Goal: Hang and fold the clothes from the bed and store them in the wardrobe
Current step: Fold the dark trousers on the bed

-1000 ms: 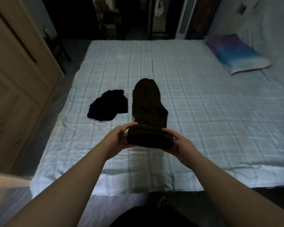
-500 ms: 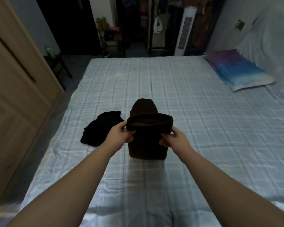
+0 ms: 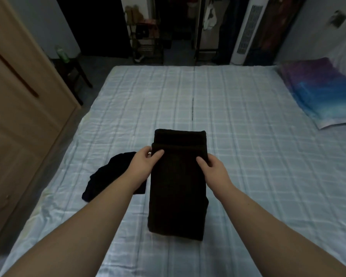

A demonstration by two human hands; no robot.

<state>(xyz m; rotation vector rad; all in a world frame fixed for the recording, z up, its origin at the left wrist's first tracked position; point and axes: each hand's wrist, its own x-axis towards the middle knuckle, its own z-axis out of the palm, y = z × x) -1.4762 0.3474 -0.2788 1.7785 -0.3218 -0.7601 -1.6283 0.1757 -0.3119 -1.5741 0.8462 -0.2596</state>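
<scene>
- Far left of the grip: light wooden wardrobe door (image 3: 18, 116), shut.
- Just left of the grip, partly under the left forearm: crumpled black garment (image 3: 108, 176) on the pale blue checked bedsheet (image 3: 268, 176).
- Left hand (image 3: 144, 162) pinching the left edge of the folded dark brown knitted garment (image 3: 178, 186), thumb on top.
- Right hand (image 3: 214, 168) pinching its right edge likewise.
- Lying flat on the sheet, between the hands.
- Far right: blue-purple pillow (image 3: 320, 96).

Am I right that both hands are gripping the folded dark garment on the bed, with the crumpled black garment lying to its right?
Not quite: in the head view the crumpled black garment lies left of the folded dark garment, beside the left hand. The right hand also grips it.
</scene>
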